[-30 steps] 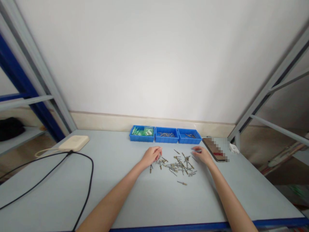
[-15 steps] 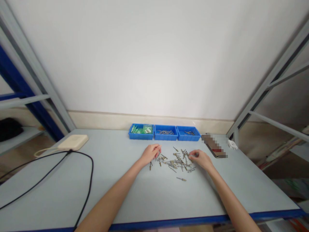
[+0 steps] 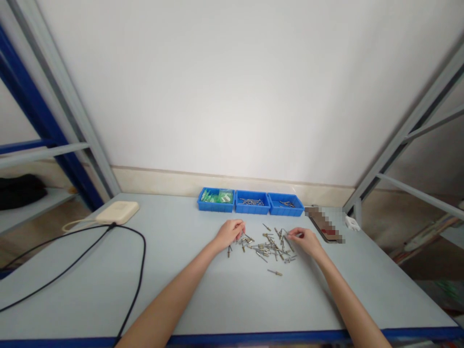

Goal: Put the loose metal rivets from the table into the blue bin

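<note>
A loose pile of blind rivets [image 3: 270, 249] with thin steel stems and brassy bodies lies on the grey table. At its left edge, my left hand [image 3: 231, 233] is closed with curled fingers; what it holds, if anything, is hidden. My right hand [image 3: 303, 239] pinches a rivet between thumb and forefinger at the right edge of the pile. A single rivet [image 3: 274, 272] lies apart, nearer to me. Behind the pile, the middle blue bin [image 3: 253, 209] and the right blue bin [image 3: 286, 211] hold thin metal pieces.
The left blue bin [image 3: 216, 207] contains green-and-white packets. A blurred-out phone-like object [image 3: 324, 224] and a white plug [image 3: 352, 223] lie at right. A cream box [image 3: 118, 212] and black cable [image 3: 144, 251] occupy the left. A wall closes off the back.
The view has shifted slightly, moving the scene a little to the right. My right fingers have drawn slightly back from the pile's right edge. My left hand remains beside the rivets.
</note>
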{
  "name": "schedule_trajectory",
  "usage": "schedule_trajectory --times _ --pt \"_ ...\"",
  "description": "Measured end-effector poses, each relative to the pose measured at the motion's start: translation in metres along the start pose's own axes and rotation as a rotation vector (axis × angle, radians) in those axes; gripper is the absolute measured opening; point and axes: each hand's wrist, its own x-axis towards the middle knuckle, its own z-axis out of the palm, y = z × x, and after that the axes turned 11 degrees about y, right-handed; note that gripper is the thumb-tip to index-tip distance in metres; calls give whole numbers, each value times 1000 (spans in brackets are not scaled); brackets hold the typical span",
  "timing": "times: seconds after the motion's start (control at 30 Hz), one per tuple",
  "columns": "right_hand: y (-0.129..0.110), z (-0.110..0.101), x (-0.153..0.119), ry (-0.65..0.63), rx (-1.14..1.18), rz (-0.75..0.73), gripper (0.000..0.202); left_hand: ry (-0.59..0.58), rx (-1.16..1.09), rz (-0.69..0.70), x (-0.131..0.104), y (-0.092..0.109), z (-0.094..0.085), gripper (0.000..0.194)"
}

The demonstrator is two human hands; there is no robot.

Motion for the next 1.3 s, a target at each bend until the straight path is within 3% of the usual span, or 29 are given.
schedule_trajectory --times 0.17,0.27,0.33,0.43,0.6,0.7,0.83,1.0,1.1,1.3 --pt "-33 -18 46 218 -112 8 26 0 23 2 0 3 1 36" --pt "-51 -25 70 236 -291 47 25 3 35 18 0 3 0 36" --pt "-56 -26 71 267 -402 23 26 6 36 17 0 3 -1 36" --pt "-52 -23 48 321 -489 -57 26 1 30 1 0 4 -2 37" --pt "-38 -9 -9 20 -467 -129 29 -10 41 13 -2 5 0 34" --pt "-37 3 -24 -69 -426 -111 18 -3 56 37 -3 6 -1 33" --pt "-44 13 -20 -66 -329 -91 10 -7 61 41 -4 4 -2 35" --pt "-69 22 -8 30 -81 -90 17 18 10 48 -7 5 1 34" --pt "-92 29 -5 -71 68 -248 20 40 -42 53 -10 8 3 35" --pt "-116 43 -14 -117 -58 -565 23 -74 -47 84 -13 14 1 41"
